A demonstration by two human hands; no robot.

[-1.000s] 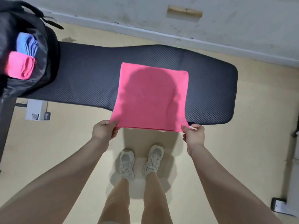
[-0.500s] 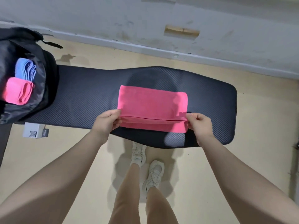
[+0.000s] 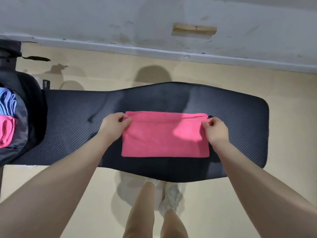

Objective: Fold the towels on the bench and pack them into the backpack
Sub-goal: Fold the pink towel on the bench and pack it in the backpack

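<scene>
While curled, both hands' fingers (image 3: 126, 119) pinch towel (image 3: 164, 136) corners

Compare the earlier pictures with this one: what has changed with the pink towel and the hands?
The pink towel, spread open a second ago, is now folded in half on the bench. The left hand and right hand carried its near edge up and over to the far edge, pinching the corners throughout. The backpack with its rolled blue towel and pink towel stayed put.
</scene>
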